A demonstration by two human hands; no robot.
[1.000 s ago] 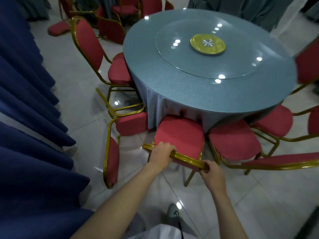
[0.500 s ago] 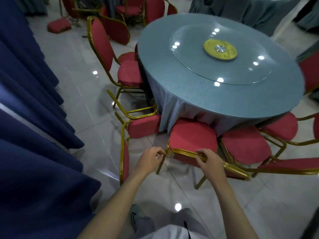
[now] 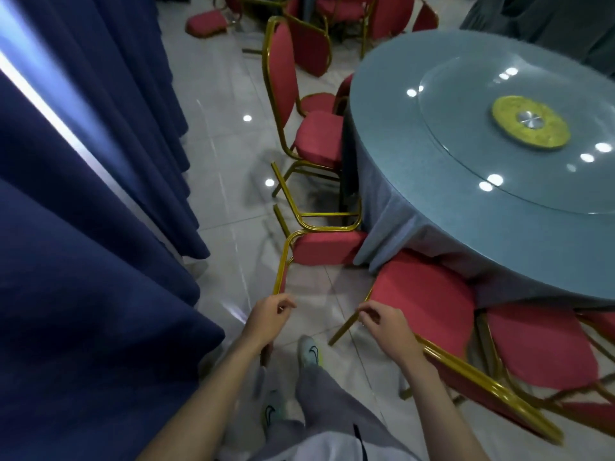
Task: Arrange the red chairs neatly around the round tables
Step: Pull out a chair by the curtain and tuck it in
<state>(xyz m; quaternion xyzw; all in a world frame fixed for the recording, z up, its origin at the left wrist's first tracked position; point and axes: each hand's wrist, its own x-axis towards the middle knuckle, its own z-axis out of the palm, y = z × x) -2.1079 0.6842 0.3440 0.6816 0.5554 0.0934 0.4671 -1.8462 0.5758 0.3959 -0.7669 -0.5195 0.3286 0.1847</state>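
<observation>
— Fingers [image 3: 283, 301] of left hand [image 3: 266, 319]: loosely curled over the back frame of the toppled red chair with gold metal frame [image 3: 327, 248], lying beside the round blue-clothed tabletop [image 3: 432, 201]; grip unclear. Same at right hand [image 3: 386, 326], curled at the back corner of the upright red padded chair [image 3: 422, 294], seat tucked under the cloth [image 3: 392, 227].
— Risk?
— Probably snagging the cloth while lifting, or jamming legs into the neighbour.

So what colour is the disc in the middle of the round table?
The disc is yellow-gold with a silver hub, seen best in the head view.
</observation>
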